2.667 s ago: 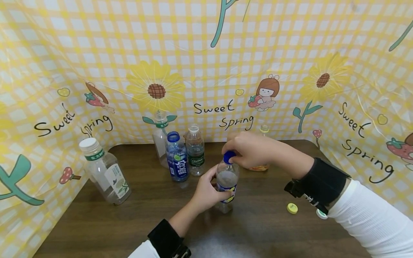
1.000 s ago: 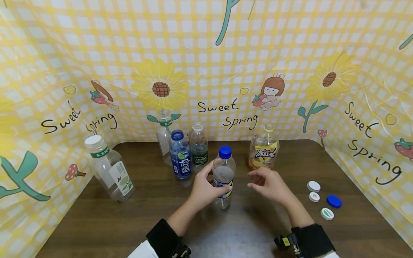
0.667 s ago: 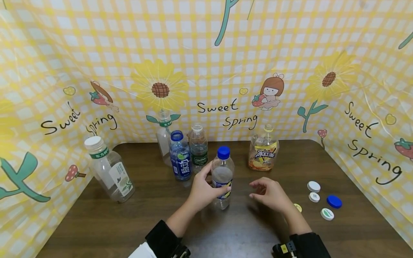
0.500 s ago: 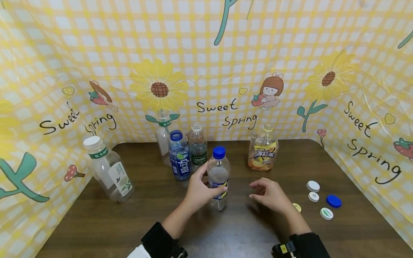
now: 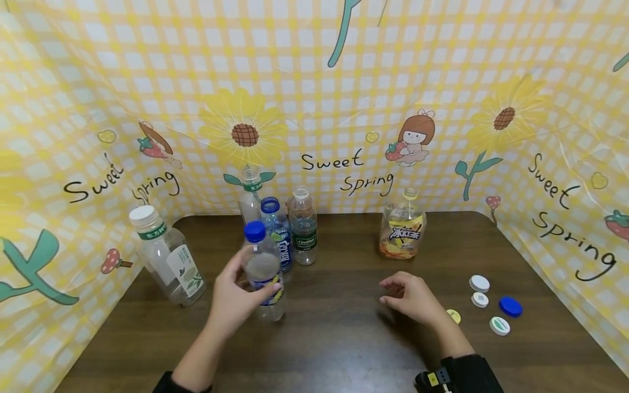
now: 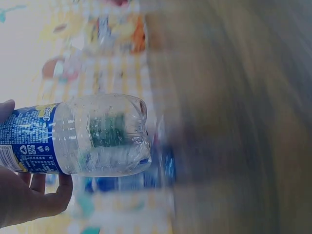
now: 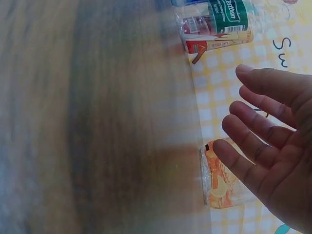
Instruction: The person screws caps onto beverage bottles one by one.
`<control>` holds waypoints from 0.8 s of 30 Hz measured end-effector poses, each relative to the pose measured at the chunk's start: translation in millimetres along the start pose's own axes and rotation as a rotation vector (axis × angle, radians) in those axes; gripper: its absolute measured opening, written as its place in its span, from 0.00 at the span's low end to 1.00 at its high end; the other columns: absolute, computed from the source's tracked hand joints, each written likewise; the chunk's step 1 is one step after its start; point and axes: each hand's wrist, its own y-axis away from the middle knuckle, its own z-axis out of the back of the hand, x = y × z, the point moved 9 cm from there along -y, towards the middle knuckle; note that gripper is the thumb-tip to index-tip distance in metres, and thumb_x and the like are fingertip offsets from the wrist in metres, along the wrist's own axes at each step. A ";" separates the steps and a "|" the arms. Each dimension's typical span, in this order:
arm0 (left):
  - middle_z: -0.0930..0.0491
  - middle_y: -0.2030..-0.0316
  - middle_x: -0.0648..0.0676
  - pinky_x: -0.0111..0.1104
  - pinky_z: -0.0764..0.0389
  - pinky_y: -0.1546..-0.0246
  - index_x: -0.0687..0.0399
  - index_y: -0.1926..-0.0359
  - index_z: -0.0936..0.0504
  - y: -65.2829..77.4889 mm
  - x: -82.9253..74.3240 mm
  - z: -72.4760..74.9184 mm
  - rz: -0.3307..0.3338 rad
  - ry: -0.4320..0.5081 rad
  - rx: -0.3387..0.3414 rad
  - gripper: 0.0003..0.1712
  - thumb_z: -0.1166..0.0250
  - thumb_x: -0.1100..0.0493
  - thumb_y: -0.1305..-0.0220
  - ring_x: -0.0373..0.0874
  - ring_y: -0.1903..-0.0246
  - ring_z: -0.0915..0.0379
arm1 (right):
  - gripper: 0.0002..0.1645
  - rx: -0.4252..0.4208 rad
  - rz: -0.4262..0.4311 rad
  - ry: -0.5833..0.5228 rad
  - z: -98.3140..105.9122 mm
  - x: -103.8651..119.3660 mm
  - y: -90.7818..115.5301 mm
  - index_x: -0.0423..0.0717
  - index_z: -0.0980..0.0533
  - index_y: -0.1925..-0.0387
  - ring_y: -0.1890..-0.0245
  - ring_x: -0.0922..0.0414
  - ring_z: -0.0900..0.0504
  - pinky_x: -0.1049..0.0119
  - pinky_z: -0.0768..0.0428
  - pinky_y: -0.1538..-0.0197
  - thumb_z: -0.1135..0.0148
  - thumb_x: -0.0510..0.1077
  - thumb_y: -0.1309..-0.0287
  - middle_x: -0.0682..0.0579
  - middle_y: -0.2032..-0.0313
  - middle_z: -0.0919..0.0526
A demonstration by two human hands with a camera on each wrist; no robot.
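The left hand (image 5: 232, 305) grips a blue-capped bottle (image 5: 263, 266) toward the desk's (image 5: 334, 344) left edge; on my feed, the right hand (image 5: 416, 297) (fingers loosely parted) is nearer the right edge.

The checked cloth (image 5: 314, 98) reads "Sweet Spring", the green-labelled bottle (image 5: 303, 232) "Cestbon", the orange-labelled bottle (image 5: 403, 233) "冰红茶".
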 end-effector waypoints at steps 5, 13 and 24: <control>0.21 0.49 0.56 0.24 0.24 0.55 0.54 0.36 0.28 9.4 1.3 52.6 0.024 -0.100 -0.122 0.45 0.19 0.67 0.58 0.36 0.53 0.27 | 0.15 0.006 0.005 -0.008 0.3 2.6 -1.4 0.37 0.18 0.58 0.64 0.54 0.20 0.61 0.19 0.61 0.27 0.38 0.48 0.45 0.61 0.18; 0.26 0.51 0.44 0.15 0.26 0.62 0.52 0.34 0.29 34.2 18.3 132.2 0.156 -0.206 -0.359 0.48 0.19 0.67 0.59 0.32 0.54 0.30 | 0.14 0.011 -0.016 -0.026 -1.7 -0.1 -1.2 0.38 0.18 0.58 0.64 0.55 0.19 0.64 0.19 0.62 0.28 0.37 0.48 0.45 0.61 0.18; 0.31 0.51 0.46 0.17 0.30 0.72 0.46 0.28 0.37 53.0 67.9 196.7 0.383 -0.350 -0.438 0.52 0.21 0.60 0.53 0.30 0.62 0.36 | 0.14 0.004 -0.005 -0.033 0.3 -1.6 1.3 0.37 0.18 0.59 0.66 0.55 0.19 0.64 0.19 0.63 0.27 0.36 0.49 0.45 0.62 0.18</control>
